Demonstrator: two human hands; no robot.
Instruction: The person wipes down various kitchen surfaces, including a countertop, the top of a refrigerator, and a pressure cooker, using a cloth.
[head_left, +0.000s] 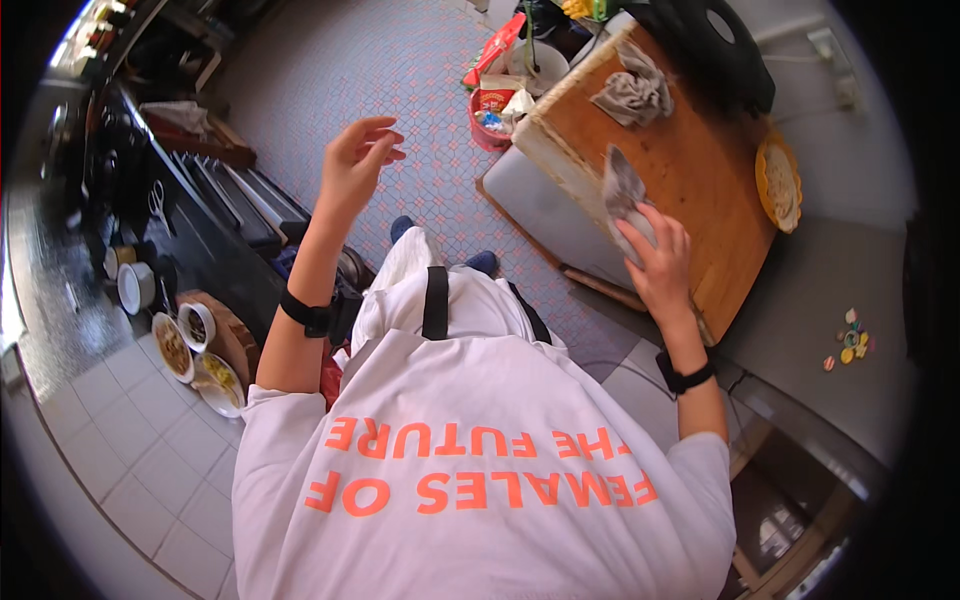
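Observation:
My right hand (660, 255) grips a grey cloth (625, 184) at the near left edge of a brown wooden tabletop (697, 195). Part of the cloth sticks up beyond my fingers. A second crumpled grey cloth (637, 88) lies farther back on the same top. My left hand (364, 154) is raised over the patterned floor, with its fingers bent and apart, and holds nothing.
A yellow-rimmed dish (780, 184) stands at the tabletop's right edge. Behind its left corner is a red basket (491, 135) with packets. On the left, a dark counter (217, 277) bears scissors (157, 202), bowls (136, 287) and plates of food (217, 382).

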